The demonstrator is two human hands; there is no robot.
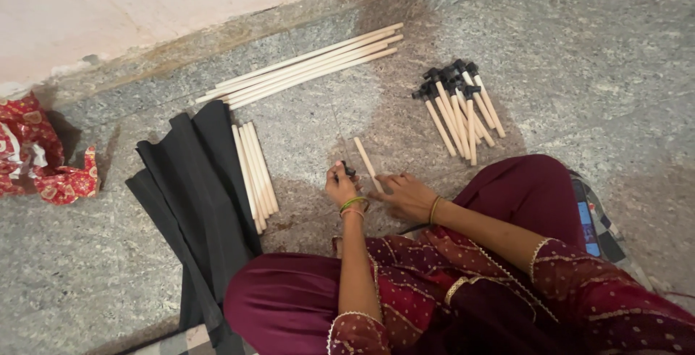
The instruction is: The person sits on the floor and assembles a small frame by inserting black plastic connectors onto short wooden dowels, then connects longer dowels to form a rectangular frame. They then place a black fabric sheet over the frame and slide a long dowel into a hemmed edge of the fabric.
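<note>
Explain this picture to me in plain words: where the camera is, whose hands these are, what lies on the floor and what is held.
The one picture comes from a camera worn on a person's head, looking down at their own bare hands; no machine is involved. The person sits on a stone floor. The right hand holds a short wooden stick; the left hand pinches a small black piece. Around them lie long sticks, shorter sticks beside folded black fabric, a heap of black-tipped sticks, and red patterned wrapping.
</note>
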